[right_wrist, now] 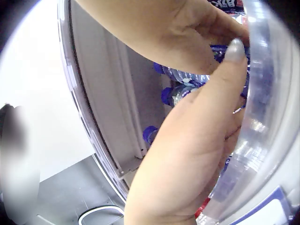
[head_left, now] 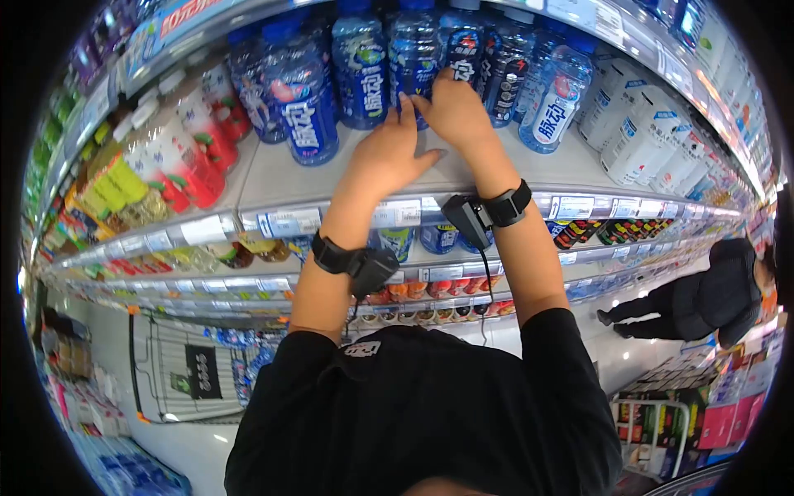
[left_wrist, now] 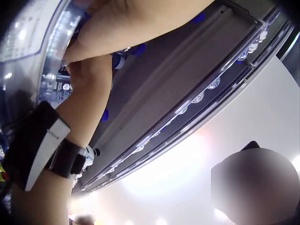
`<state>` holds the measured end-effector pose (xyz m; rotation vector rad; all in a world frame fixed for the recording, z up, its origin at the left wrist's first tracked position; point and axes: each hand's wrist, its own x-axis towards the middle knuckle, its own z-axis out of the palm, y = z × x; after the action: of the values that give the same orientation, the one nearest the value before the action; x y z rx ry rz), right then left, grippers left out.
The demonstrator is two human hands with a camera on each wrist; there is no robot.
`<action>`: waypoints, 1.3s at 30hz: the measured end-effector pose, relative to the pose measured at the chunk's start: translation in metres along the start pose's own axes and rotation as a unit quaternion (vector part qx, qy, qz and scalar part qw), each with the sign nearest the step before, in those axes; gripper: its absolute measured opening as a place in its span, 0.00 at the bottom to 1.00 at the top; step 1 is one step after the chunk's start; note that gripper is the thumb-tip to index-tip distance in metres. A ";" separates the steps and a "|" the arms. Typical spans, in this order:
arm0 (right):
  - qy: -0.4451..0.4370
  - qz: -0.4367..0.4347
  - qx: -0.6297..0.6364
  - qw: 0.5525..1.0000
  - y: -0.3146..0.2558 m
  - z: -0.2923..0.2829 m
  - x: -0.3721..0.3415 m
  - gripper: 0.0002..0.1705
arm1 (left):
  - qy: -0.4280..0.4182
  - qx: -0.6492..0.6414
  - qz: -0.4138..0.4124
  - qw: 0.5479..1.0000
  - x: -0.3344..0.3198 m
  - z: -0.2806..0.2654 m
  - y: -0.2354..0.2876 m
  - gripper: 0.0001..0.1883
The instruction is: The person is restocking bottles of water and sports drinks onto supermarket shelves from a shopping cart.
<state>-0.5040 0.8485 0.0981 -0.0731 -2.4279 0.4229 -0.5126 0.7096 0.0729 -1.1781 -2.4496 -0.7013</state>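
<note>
In the head view both hands reach among blue-capped drink bottles on a shelf. My right hand (head_left: 455, 112) holds a blue drink bottle (head_left: 413, 54) by its right side, thumb at the front; its other fingers are partly hidden. Lower on the left, my left hand (head_left: 385, 157) has straight fingers with the tips at the front of that bottle, and its thumb sticks out to the right. A darker bottle (head_left: 463, 41) stands close by the right hand. In the right wrist view the left hand (right_wrist: 187, 140), with a silvery thumbnail, overlaps the right hand (right_wrist: 183, 33).
Other blue bottles (head_left: 302, 107) flank the hands. Red-and-white bottles (head_left: 186, 153) stand left, white packs (head_left: 637, 140) right. A clear price-tag strip (head_left: 397, 212) edges the shelf. A cart (head_left: 178, 364) stands behind at left, and a person in black (head_left: 703, 289) is at right.
</note>
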 end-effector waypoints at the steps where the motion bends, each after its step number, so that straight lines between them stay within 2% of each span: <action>1: -0.009 0.006 0.008 1.000 0.001 -0.003 -0.004 0.29 | 0.012 -0.006 0.005 1.000 -0.004 -0.001 -0.003 0.43; 3: -0.032 0.006 0.030 0.999 0.008 -0.014 -0.011 0.24 | 0.054 -0.047 0.021 0.997 -0.017 -0.008 -0.002 0.38; 4: 0.003 -0.017 0.090 0.996 0.014 -0.017 -0.021 0.23 | 0.082 -0.061 0.023 0.994 -0.024 -0.016 -0.001 0.35; 5: -0.006 -0.020 0.157 0.987 0.012 -0.032 -0.034 0.23 | 0.119 -0.062 0.010 0.991 -0.033 -0.022 0.005 0.29; 6: -0.003 -0.004 0.225 0.974 0.003 -0.043 -0.051 0.20 | 0.164 -0.079 0.045 0.982 -0.047 -0.023 0.008 0.27; 7: 0.022 -0.052 0.361 0.931 0.009 -0.042 -0.069 0.19 | 0.210 -0.088 0.079 0.971 -0.065 -0.023 0.012 0.25; 8: 0.063 -0.080 0.373 0.922 0.001 -0.048 -0.092 0.18 | 0.204 -0.115 0.058 0.970 -0.089 -0.025 0.026 0.21; 9: 0.091 -0.059 0.372 0.922 -0.001 -0.049 -0.120 0.13 | 0.196 -0.231 0.070 0.951 -0.113 -0.015 0.030 0.18; 10: 0.125 -0.116 0.298 0.939 0.004 -0.047 -0.148 0.09 | 0.167 -0.294 0.102 0.935 -0.136 -0.001 0.030 0.14; 11: 0.128 -0.100 0.362 0.918 0.005 -0.037 -0.183 0.08 | 0.108 -0.358 0.073 0.924 -0.164 0.012 0.033 0.12; 13: 0.046 -0.186 0.411 0.891 0.009 -0.007 -0.237 0.08 | -0.003 -0.440 -0.057 0.896 -0.224 0.050 0.030 0.10; 14: -0.053 -0.180 0.351 0.917 0.015 0.022 -0.268 0.08 | -0.034 -0.475 -0.150 0.867 -0.254 0.070 0.026 0.10; 15: -0.164 -0.149 0.305 0.926 -0.006 0.041 -0.284 0.11 | -0.061 -0.507 -0.232 0.828 -0.286 0.094 0.023 0.10; 16: -0.324 -0.122 0.258 0.902 -0.016 0.064 -0.302 0.13 | -0.118 -0.386 -0.287 0.869 -0.321 0.118 0.018 0.12; 17: -0.444 -0.207 0.109 0.865 -0.013 0.088 -0.327 0.13 | -0.173 -0.257 -0.333 0.891 -0.358 0.141 0.012 0.14; 18: -0.556 -0.266 -0.018 0.787 -0.015 0.103 -0.350 0.14 | -0.295 -0.159 -0.358 0.872 -0.397 0.162 0.005 0.15; 19: -0.630 -0.260 -0.027 0.731 -0.010 0.125 -0.376 0.16 | -0.414 -0.060 -0.372 0.829 -0.440 0.179 0.002 0.15; 20: -0.699 -0.250 -0.036 0.668 -0.010 0.141 -0.395 0.18 | -0.388 -0.084 -0.399 0.827 -0.485 0.187 0.002 0.15; 21: -0.682 -0.240 -0.015 0.691 -0.025 0.148 -0.405 0.19 | -0.359 -0.106 -0.423 0.825 -0.531 0.192 0.001 0.16; 23: -0.628 -0.253 0.005 0.736 -0.061 0.167 -0.421 0.22 | -0.282 -0.273 -0.529 0.753 -0.603 0.201 -0.005 0.21; 24: -0.613 -0.270 -0.017 0.742 -0.082 0.176 -0.428 0.22 | -0.294 -0.282 -0.464 0.786 -0.710 0.287 -0.026 0.24; 26: -0.583 -0.298 -0.058 0.754 -0.127 0.191 -0.447 0.21 | -0.328 -0.186 -0.592 0.712 -0.722 0.195 -0.003 0.22; 28: -0.592 -0.311 0.008 0.744 -0.181 0.212 -0.471 0.21 | -0.296 -0.261 -0.646 0.654 -0.765 0.140 -0.016 0.22; 29: -0.601 -0.320 0.058 0.730 -0.212 0.218 -0.482 0.21 | -0.275 -0.309 -0.669 0.617 -0.789 0.128 -0.010 0.23; 30: -0.608 -0.328 0.111 0.715 -0.243 0.225 -0.492 0.21 | -0.298 -0.358 -0.686 0.560 -0.827 0.135 -0.028 0.24; 32: -0.616 -0.353 0.199 0.675 -0.312 0.231 -0.504 0.21 | -0.199 -0.319 -0.703 0.604 -0.833 0.072 -0.043 0.24; 33: -0.618 -0.361 0.245 0.654 -0.345 0.232 -0.510 0.21 | -0.173 -0.329 -0.693 0.618 -0.849 0.059 -0.058 0.25; 36: -0.631 -0.360 0.251 0.640 -0.414 0.241 -0.508 0.18 | -0.090 -0.400 -0.663 0.626 -0.831 -0.013 -0.092 0.21; 37: -0.611 -0.344 0.290 0.652 -0.430 0.242 -0.505 0.16 | -0.041 -0.432 -0.640 0.634 -0.822 -0.033 -0.101 0.20; 39: -0.644 -0.257 0.340 0.636 -0.446 0.266 -0.503 0.15 | 0.056 -0.492 -0.587 0.641 -0.804 -0.069 -0.120 0.20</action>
<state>-0.2542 0.2718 -0.2584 1.7789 -3.0739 1.4272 -0.1184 0.0999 -0.2986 0.6169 -2.3891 -2.5247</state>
